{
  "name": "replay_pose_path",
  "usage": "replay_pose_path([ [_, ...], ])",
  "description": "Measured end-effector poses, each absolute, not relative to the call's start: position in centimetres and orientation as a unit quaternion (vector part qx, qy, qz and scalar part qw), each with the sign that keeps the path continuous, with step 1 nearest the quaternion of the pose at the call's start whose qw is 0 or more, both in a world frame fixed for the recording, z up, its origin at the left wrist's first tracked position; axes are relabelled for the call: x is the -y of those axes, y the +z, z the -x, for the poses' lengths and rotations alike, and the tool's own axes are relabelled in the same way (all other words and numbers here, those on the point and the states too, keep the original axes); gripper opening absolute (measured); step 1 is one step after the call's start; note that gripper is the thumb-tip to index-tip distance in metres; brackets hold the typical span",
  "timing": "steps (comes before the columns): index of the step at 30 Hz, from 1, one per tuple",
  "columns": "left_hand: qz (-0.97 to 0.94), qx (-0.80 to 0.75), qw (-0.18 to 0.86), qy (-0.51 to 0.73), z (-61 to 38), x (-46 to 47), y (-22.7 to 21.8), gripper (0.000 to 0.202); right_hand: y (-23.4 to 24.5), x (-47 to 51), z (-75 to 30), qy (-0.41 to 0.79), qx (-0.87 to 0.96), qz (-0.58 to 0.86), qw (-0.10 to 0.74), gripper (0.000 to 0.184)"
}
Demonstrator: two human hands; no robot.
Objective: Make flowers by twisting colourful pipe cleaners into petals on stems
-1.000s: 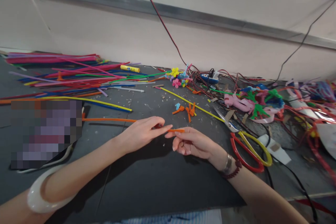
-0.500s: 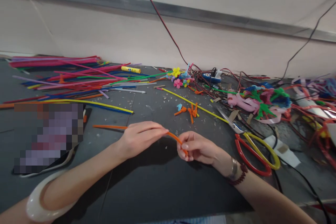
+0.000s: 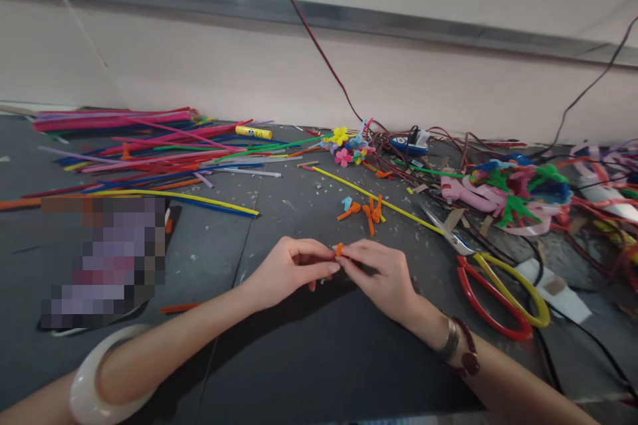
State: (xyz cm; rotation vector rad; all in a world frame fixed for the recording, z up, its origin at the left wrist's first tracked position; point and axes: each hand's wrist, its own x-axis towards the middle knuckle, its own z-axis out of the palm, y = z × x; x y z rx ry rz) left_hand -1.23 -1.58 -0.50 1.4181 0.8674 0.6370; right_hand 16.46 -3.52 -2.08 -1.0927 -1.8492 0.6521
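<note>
Head view: left hand (image 3: 292,272) and right hand (image 3: 381,272) meet near centre, fingers (image 3: 319,252) curled, both pinching an orange pipe cleaner (image 3: 339,250), mostly hidden in the grip. Orange pipe-cleaner twists (image 3: 371,214) lie just beyond; red-and-yellow scissors (image 3: 491,299) sit right.

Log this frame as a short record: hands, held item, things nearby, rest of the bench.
held item: short orange pipe cleaner, mostly hidden by the fingers
left hand: curled, fingertips at the orange piece
right hand: pinching the orange piece
nearby: small orange pipe-cleaner pieces, long yellow pipe cleaner, scissors with red and yellow handles
rest: black work table, bundled multicoloured pipe cleaners, pipe-cleaner flowers, tangled red wires
</note>
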Motion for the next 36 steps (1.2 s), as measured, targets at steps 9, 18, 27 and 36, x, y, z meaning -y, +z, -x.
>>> replay_pose_path([
  [9, -0.595, -0.44, 0.633, 0.226, 1.6, 1.1, -0.5, 0.026, -2.9, 3.6, -16.5, 0.147, 0.842, 0.362, 0.373, 0.023],
  [18, -0.596, -0.426, 0.649, 0.205, 1.7, 1.0, -0.1, 0.023, -2.3, 3.7, -16.6, 0.171, 0.814, 0.337, 0.441, 0.007],
  [27, -0.598, -0.424, 0.648, 0.207, 1.8, 0.8, -0.3, 0.02, -1.4, 3.7, -16.7, 0.159, 0.858, 0.314, 0.375, 0.025],
  [36, -0.539, -0.391, 0.725, 0.178, 2.0, 0.9, -0.6, 0.024, -1.3, 3.7, -17.3, 0.22, 0.82, 0.346, 0.4, 0.03],
])
